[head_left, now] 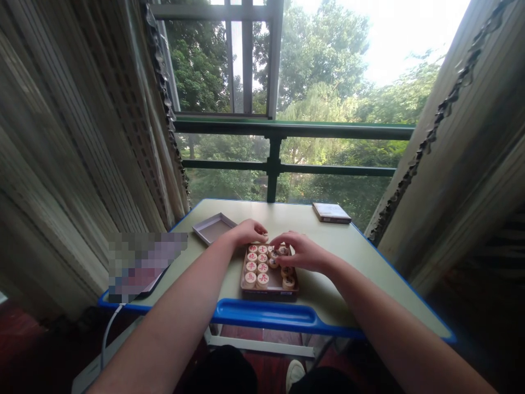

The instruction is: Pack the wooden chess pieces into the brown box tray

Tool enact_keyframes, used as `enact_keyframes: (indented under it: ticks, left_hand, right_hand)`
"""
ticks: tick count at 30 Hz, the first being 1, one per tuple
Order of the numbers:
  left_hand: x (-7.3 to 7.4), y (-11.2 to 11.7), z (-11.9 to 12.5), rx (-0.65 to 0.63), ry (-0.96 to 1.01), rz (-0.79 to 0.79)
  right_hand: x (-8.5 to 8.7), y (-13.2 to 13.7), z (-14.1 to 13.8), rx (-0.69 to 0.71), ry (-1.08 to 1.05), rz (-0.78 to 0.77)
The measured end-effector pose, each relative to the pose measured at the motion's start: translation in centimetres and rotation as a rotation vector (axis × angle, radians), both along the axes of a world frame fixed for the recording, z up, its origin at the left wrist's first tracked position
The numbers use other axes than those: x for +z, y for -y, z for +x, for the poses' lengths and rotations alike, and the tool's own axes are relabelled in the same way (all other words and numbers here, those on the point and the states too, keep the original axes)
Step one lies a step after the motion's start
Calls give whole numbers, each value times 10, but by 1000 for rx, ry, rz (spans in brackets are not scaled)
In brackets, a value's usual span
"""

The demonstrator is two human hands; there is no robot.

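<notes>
A shallow box [270, 294] of round Chinese chess pieces stands near the table's front edge. Red-marked pieces [251, 267] fill its left side in two columns, and dark-marked pieces [288, 282] line the right. Just beyond the box's back edge, my left hand [249, 232] is closed, with a pale chess piece [266, 237] at its fingertips. My right hand [298, 250] reaches over the box's back right part. Its thumb and fingers curl around a dark-marked piece [273, 255]; the hand partly hides the pieces below it.
A shallow box lid [213, 228] lies at the back left of the table [328, 284]. A small flat case [331, 212] sits at the far right corner. On the left is a blurred-out tablet-like device [150, 268] with a white cable [107, 328]. Curtains flank the window.
</notes>
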State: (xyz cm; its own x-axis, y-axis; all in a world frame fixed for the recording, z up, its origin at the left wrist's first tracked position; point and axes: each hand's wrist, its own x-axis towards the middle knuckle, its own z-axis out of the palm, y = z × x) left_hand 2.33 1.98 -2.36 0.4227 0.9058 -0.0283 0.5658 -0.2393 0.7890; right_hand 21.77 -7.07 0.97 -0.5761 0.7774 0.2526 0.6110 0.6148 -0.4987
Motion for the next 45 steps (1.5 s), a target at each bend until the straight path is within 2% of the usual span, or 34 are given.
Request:
enact_keyframes:
  ticks: [4, 18, 25, 33, 35, 38, 40, 42, 45]
  left_hand:
    - [2, 2, 1, 34, -16, 9]
    - [7, 7, 1, 39, -48, 6]
    - [10, 9, 2, 31, -69, 15]
    - [5, 4, 2, 36, -71, 17]
    - [4, 3, 2, 33, -83, 33]
    - [5, 3, 3, 35, -113, 65]
    - [5, 4, 4, 46, -130, 76]
    - [5, 4, 3, 51, -139, 77]
    - [3, 3, 3, 46, -145, 69]
  right_hand:
    - [0, 2, -3, 16, 49, 35]
    - [-1, 3, -8, 61, 95, 72]
    - [-2, 4, -9, -33, 142, 131]
    - [-1, 2, -8, -35, 126, 126]
    - [-1, -3, -2, -93, 104, 152]
    - [-3, -14, 12, -341, 155, 211]
    - [-5, -20, 22, -487, 230, 182]
    - [-7, -24, 28, -526, 295, 110]
    - [-8, -27, 31, -487, 364, 23]
